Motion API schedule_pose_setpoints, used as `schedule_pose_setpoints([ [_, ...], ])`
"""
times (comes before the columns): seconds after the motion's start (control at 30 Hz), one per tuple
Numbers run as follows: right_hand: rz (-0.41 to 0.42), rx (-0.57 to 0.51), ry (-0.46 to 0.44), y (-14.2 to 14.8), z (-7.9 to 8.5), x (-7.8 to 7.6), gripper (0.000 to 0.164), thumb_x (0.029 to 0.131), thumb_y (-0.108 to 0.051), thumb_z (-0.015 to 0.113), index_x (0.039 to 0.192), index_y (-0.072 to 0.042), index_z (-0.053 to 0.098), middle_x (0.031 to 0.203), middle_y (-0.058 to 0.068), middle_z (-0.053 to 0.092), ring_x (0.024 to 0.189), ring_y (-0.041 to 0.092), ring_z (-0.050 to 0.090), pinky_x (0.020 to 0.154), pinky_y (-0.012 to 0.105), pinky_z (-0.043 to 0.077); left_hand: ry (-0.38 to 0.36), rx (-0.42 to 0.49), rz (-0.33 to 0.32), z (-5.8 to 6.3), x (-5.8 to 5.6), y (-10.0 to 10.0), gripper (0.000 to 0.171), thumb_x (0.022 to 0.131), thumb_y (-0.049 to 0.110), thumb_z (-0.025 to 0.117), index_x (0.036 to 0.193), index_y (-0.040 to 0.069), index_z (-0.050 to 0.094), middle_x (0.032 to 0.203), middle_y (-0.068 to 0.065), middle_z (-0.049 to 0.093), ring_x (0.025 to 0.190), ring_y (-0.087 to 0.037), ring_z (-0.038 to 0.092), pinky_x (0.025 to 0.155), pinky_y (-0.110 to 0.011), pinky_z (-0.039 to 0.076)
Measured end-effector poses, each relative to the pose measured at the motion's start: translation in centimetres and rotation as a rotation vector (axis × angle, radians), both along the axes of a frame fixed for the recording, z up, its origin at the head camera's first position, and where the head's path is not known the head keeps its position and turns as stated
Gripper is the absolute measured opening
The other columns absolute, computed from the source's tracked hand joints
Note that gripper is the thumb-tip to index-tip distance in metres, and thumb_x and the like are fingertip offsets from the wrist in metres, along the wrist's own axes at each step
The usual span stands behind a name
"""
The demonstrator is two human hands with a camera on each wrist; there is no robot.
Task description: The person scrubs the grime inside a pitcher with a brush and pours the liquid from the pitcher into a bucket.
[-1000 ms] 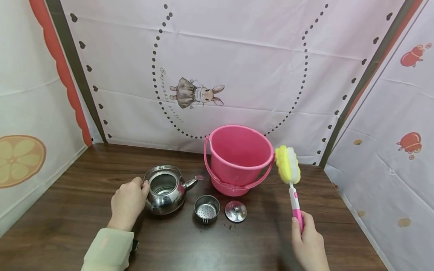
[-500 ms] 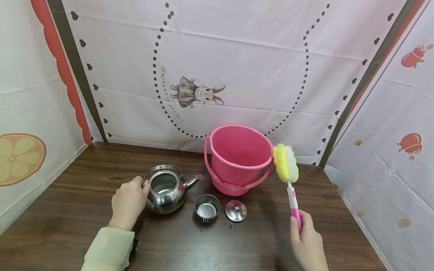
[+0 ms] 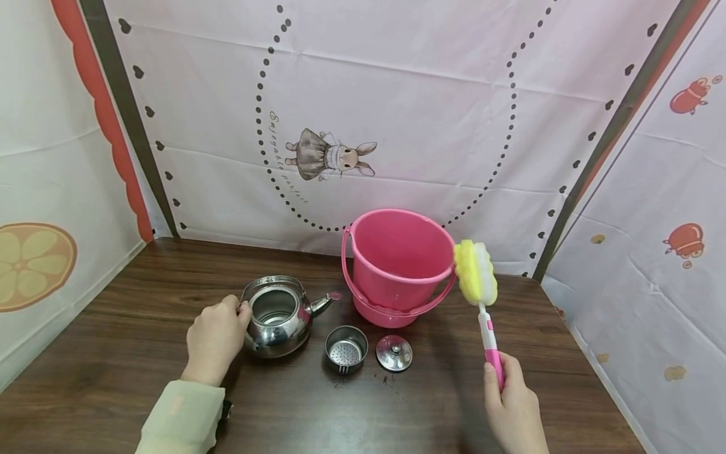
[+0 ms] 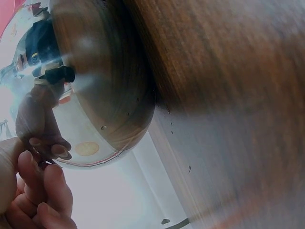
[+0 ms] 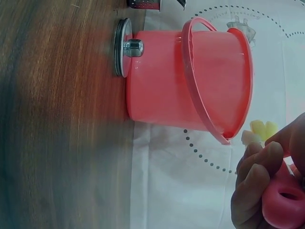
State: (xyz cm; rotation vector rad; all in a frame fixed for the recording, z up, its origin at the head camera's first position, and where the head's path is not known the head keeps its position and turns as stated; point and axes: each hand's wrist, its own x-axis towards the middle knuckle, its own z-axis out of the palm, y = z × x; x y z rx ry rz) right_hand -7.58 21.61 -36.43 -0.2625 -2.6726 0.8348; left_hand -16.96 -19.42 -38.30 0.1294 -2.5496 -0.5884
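A shiny metal teapot stands lidless on the table, its spout pointing right. My left hand pinches it at the left side; in the left wrist view the fingers are curled right at its polished wall. My right hand grips the pink handle of a sponge brush, its yellow and white head raised beside the rim of a pink bucket. The right wrist view shows the hand's curled fingers round that handle. A perforated strainer and a knobbed lid lie between the hands.
The bucket's handle hangs down across its front. Small dark crumbs lie on the brown wooden table near the lid. Printed cloth walls close off the back and both sides.
The brush in my right hand has shifted slightly left, its sponge head closer to the bucket rim. My left hand and the teapot have stayed in place.
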Motion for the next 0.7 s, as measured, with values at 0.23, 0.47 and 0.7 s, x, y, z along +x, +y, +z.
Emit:
schedule_pose_setpoints([
  [0.23, -0.004, -0.007, 0.000, -0.23, 0.06, 0.16, 0.032, 0.100, -0.028, 0.043, 0.122, -0.005, 0.047, 0.064, 0.001, 0.043, 0.050, 0.009, 0.037, 0.047, 0.025, 0.031, -0.009, 0.004, 0.007, -0.02, -0.02, -0.03, 0.026, 0.089, 0.016, 0.053, 0.067, 0.003, 0.051, 0.053, -0.011, 0.050, 0.044, -0.032, 0.047, 0.041, -0.045, 0.035],
  [0.47, 0.001, -0.004, 0.009, -0.34, 0.16, 0.19, 0.032, 0.100, -0.027, 0.044, 0.123, -0.005, 0.047, 0.065, 0.000, 0.043, 0.051, 0.009, 0.037, 0.048, 0.025, 0.031, -0.004, 0.005, 0.007, -0.10, -0.08, -0.05, 0.026, 0.089, 0.016, 0.053, 0.066, 0.004, 0.051, 0.053, -0.011, 0.050, 0.043, -0.031, 0.046, 0.041, -0.045, 0.035],
  [0.7, 0.003, -0.015, 0.011, -0.81, 0.52, 0.37, 0.030, 0.100, -0.027, 0.044, 0.121, -0.006, 0.048, 0.064, 0.000, 0.042, 0.050, 0.008, 0.037, 0.048, 0.024, 0.031, -0.009, 0.007, 0.005, -0.03, -0.03, -0.03, 0.027, 0.089, 0.016, 0.053, 0.066, 0.004, 0.050, 0.053, -0.010, 0.048, 0.044, -0.029, 0.044, 0.041, -0.043, 0.034],
])
